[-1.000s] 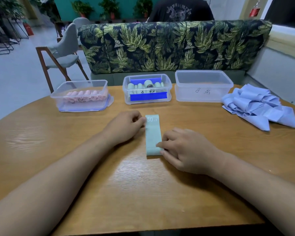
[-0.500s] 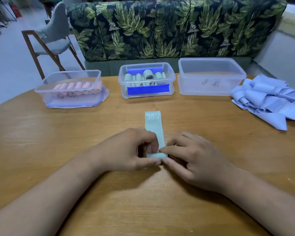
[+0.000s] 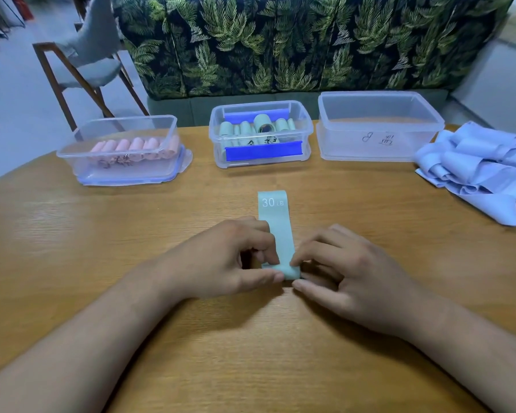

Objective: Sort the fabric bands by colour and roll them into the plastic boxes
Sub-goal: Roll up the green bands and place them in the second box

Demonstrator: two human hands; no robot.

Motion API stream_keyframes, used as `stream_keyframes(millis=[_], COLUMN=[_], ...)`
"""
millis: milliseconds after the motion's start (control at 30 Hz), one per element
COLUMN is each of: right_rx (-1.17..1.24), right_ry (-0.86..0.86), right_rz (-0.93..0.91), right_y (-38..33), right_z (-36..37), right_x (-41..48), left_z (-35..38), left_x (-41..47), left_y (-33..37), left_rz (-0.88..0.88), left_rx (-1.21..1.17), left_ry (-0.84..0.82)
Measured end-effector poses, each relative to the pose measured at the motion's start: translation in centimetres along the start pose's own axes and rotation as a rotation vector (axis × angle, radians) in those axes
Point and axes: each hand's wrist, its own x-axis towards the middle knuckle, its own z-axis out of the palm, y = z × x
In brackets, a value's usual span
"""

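wooden table [image 3: 72, 263]: curved edge, with bare wood between the boxes and the hands. a leaf-print sofa [image 3: 280, 46] stands along the far edge and a grey chair [image 3: 87, 61] far left. three clear boxes sit in a far row: right box [image 3: 379, 147], handwriting not legible; left box [image 3: 72, 156], pink rolls [image 3: 131, 146]; middle box [image 3: 215, 138], green rolls [image 3: 262, 126], blue tape. blue bands [image 3: 474, 165] are piled far right. green band [image 3: 276, 228], printed "30 lb", lies at centre. left hand [image 3: 230, 260] and right hand [image 3: 349, 272] pinch its near curled end.
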Motion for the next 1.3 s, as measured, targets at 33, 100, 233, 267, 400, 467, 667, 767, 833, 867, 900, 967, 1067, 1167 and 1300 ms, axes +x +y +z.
stream_keyframes(millis=[33, 100, 233, 267, 400, 467, 667, 767, 833, 867, 900, 967, 1067, 1167, 1300], right_rx=[-0.006, -0.029, -0.091, -0.113, -0.151, -0.137, -0.083, -0.132, -0.192, -0.205, -0.204, -0.17, -0.068, 0.015, 0.025], right_ry=[0.004, 0.005, -0.049, -0.079, -0.166, -0.146, -0.077, -0.072, -0.067, -0.062, -0.056, -0.045, -0.042, -0.048, -0.083], right_rz=[0.006, 0.007, -0.06, -0.098, -0.212, -0.206, -0.169, -0.191, -0.207, -0.207, -0.2, -0.163, -0.109, -0.12, -0.14], right_y=[0.0, 0.1, 0.6, 0.8, 1.8, 2.1, 2.8, 2.9, 2.7, 2.7, 2.6, 2.4, 2.2, 2.2, 2.5], right_z=[0.0, 0.1, -0.4, -0.7, -1.7, -1.4, -0.5, -0.5, -0.6, -0.6, -0.6, -0.4, -0.1, -0.2, -0.3], right_x=[0.1, 0.3, 1.6, 2.2, 4.3, 4.6, 3.9, 4.0, 3.9, 3.8, 3.7, 3.5, 3.4, 3.7, 3.9], left_z=[0.0, 0.1, -0.1, -0.1, -0.7, -0.7, -0.2, -0.2, 0.0, 0.2, 0.3, 0.5, 0.4, 0.4, 0.5], left_x=[0.0, -0.2, -0.4, -0.4, -0.6, -0.7, 0.3, 0.4, 0.8, 1.1, 1.4, 2.1, 3.0, 3.5, 4.0], left_y=[-0.1, -0.3, -0.7, -0.8, -0.9, -0.7, -2.3, -3.1, -2.9, -2.9, -2.7, -2.6, -2.7, -2.9, -3.3], left_rz=[0.002, 0.017, -0.018, -0.045, -0.077, -0.053, -0.334, -0.42, -0.44, -0.448, -0.459, -0.493, -0.562, -0.623, -0.669], left_rx=[0.011, 0.018, -0.066, -0.093, -0.104, -0.062, 0.09, 0.041, -0.018, -0.024, -0.025, -0.078, -0.207, -0.275, -0.271], left_ry=[0.008, 0.033, 0.08, 0.112, 0.151, 0.116, 0.411, 0.409, 0.418, 0.426, 0.433, 0.449, 0.458, 0.431, 0.44])
